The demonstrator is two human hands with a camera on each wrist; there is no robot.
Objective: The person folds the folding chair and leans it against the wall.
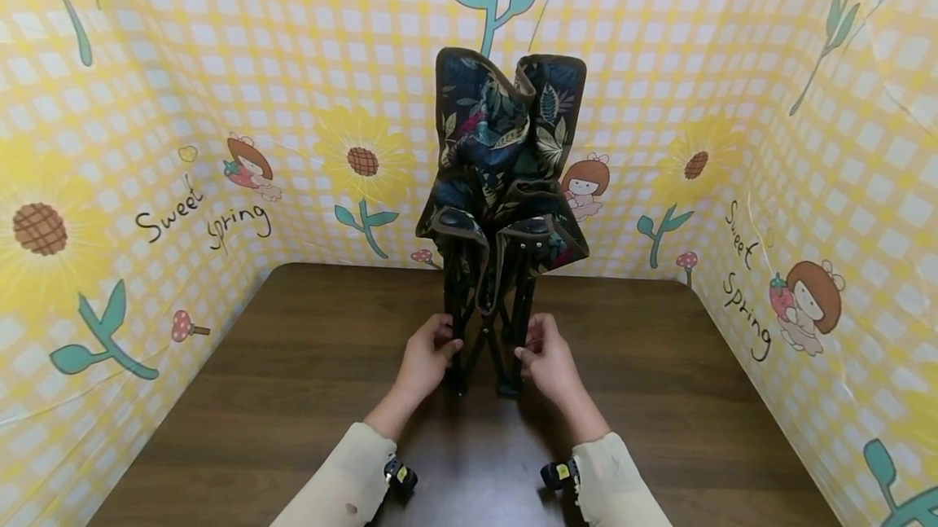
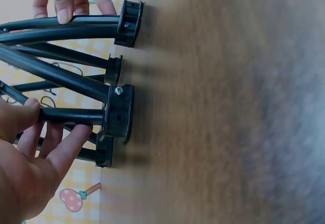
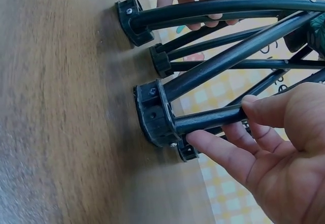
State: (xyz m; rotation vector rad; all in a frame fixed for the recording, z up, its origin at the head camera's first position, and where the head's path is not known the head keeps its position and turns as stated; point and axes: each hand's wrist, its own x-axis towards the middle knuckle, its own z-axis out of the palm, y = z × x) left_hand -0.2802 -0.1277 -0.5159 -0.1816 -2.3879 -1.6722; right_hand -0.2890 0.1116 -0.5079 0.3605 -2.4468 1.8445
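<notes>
A partly folded camping chair (image 1: 487, 136) stands upright on the table, its dark floral fabric bunched above crossed black tube legs. Low on its left side, my left hand (image 1: 427, 356) grips a leg between thumb and fingers. My right hand (image 1: 548, 354) holds the opposite leg at about the same height. In the left wrist view, the thumb and fingers lie around a black tube (image 2: 73, 115) just above its plastic foot (image 2: 120, 113). The right wrist view has my thumb and fingers on another tube (image 3: 210, 117), close to its foot (image 3: 155, 113).
The brown wooden table (image 1: 308, 413) extends on both sides of the chair. Yellow checked cloth (image 1: 293, 103) with sunflowers and cartoon figures walls in the back and both sides. A small black camera (image 1: 400, 475) sits at my left wrist and another camera (image 1: 558, 476) at my right.
</notes>
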